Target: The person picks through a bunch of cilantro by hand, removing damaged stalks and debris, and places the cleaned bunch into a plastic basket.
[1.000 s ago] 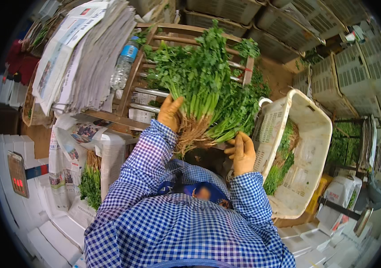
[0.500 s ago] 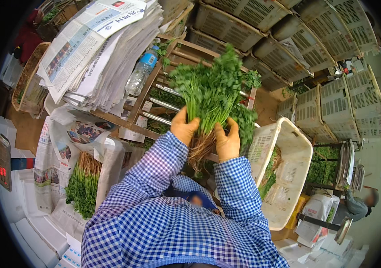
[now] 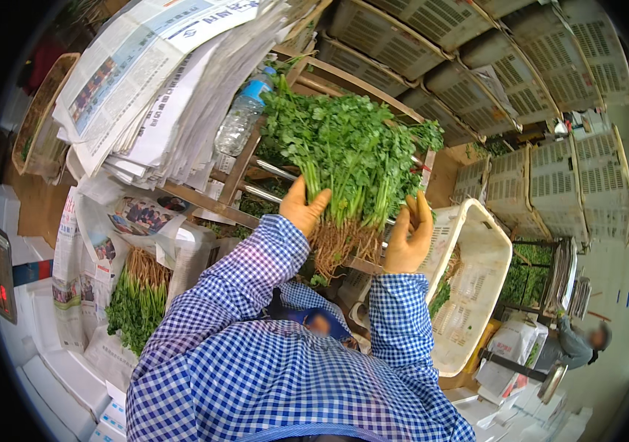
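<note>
A wide bunch of leafy greens (image 3: pixel 351 158) that looks like coriander lies fanned over a brown rack with metal bars. Its leaves point away from me and the brown roots (image 3: pixel 338 247) hang toward me. My left hand (image 3: pixel 306 209) is at the bunch's left edge, thumb and fingers on either side of the outer stems. Just right of the roots, my right hand (image 3: pixel 408 236) has its thumb and fingers raised and apart, with nothing plainly in it. The fingertips are near the right-hand leaves; whether they touch cannot be told.
A cream crate (image 3: pixel 476 295) with some greens stands right. Stacked newspapers (image 3: pixel 160 96) and a plastic bottle (image 3: pixel 244 114) sit far left. A paper-lined box holds more greens (image 3: pixel 140 298) beside a scale display (image 3: pixel 1 272). Crates (image 3: pixel 543 184) are stacked behind; a person (image 3: pixel 576 342) is far right.
The bunch has been lowered from an upright gather and spread wider over the rack. My right hand has moved off the stems to the right; the left stays at the left edge.
</note>
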